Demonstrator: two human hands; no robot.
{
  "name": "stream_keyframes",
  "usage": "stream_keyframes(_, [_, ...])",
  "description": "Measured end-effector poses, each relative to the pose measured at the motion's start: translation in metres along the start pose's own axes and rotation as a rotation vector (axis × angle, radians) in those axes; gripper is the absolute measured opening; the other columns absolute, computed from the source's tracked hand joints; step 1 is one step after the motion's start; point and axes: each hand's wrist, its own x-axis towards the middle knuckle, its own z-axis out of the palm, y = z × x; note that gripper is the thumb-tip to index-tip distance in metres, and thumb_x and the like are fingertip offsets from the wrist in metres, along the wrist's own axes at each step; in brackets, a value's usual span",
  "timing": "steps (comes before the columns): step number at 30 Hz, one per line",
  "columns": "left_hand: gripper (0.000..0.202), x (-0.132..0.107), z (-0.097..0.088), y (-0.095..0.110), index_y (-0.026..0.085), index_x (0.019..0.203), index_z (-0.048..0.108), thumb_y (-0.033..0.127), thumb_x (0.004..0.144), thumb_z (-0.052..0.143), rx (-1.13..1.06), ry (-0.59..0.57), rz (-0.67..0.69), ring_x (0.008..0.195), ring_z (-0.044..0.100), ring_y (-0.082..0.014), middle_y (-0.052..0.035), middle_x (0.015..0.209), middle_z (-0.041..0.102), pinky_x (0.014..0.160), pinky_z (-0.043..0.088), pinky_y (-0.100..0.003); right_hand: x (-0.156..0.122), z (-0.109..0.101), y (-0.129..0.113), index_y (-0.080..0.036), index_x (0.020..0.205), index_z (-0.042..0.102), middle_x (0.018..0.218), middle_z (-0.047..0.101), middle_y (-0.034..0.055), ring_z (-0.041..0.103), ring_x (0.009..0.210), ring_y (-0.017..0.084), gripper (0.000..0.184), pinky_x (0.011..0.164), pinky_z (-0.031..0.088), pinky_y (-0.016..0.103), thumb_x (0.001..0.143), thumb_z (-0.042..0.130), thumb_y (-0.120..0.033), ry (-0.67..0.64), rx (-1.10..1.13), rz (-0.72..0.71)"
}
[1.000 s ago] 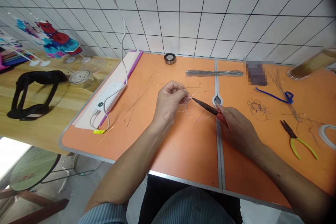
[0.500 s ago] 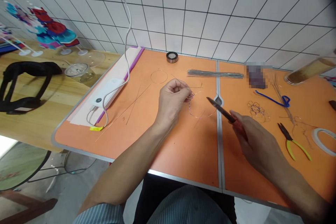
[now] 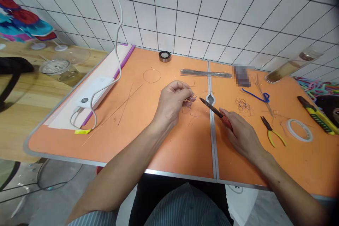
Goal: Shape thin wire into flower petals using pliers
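Observation:
My left hand (image 3: 173, 100) pinches a thin, bent wire (image 3: 194, 97) between thumb and fingers above the orange table. Loops of that wire hang under the fingertips, too fine to trace fully. My right hand (image 3: 242, 132) is wrapped round the red handles of a pair of pliers (image 3: 212, 107). The dark jaws point at the wire in my left hand, with a small gap between them; they look closed. Behind my hands lies a bundle of straight wires (image 3: 205, 73). A wire ring (image 3: 152, 76) lies to the left of it.
Yellow-handled pliers (image 3: 271, 132), a white ring-shaped roll (image 3: 299, 130), a utility knife (image 3: 317, 116), a blue bent wire (image 3: 255, 95) and a twisted wire piece (image 3: 243, 107) lie right. A tape roll (image 3: 164, 56) stands behind; a power strip (image 3: 96, 91) with a white cable lies left.
The pliers in my right hand have come closer to the wire in my left fingers. The wire loop hangs differently, turned under the left hand. The view has shifted to the right.

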Motion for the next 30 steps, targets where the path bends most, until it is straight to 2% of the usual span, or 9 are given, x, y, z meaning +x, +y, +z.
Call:
stream_keyframes(7, [0.014, -0.001, 0.002, 0.0, 0.019, 0.073, 0.064, 0.015, 0.068, 0.076, -0.001, 0.01, 0.052, 0.067, 0.067, -0.0127, 0.0001, 0.071, 0.068, 0.057, 0.049, -0.022, -0.006, 0.003, -0.005, -0.021, 0.155, 0.054, 0.112, 0.077, 0.0112, 0.076, 0.105, 0.027, 0.045, 0.087, 0.061, 0.04, 0.112, 0.044, -0.016, 0.007, 0.002, -0.001])
stream_keyframes(15, [0.011, -0.003, 0.002, 0.0, 0.019, 0.073, 0.064, 0.015, 0.07, 0.074, 0.046, 0.02, 0.068, 0.069, 0.067, -0.013, -0.0004, 0.075, 0.069, 0.059, 0.052, -0.024, -0.003, 0.006, -0.014, -0.022, 0.156, 0.052, 0.126, 0.078, 0.0144, 0.076, 0.114, 0.029, 0.044, 0.094, 0.062, 0.043, 0.113, 0.045, -0.017, 0.048, -0.059, 0.005])
stream_keyframes(30, [0.011, -0.005, 0.003, -0.006, 0.021, 0.072, 0.064, 0.014, 0.074, 0.072, 0.104, 0.011, 0.15, 0.067, 0.064, -0.013, -0.0002, 0.072, 0.068, 0.06, 0.051, -0.025, -0.002, 0.007, -0.016, -0.019, 0.156, 0.053, 0.12, 0.079, 0.0138, 0.076, 0.108, 0.029, 0.046, 0.088, 0.06, 0.041, 0.11, 0.047, -0.012, 0.053, -0.108, 0.012])
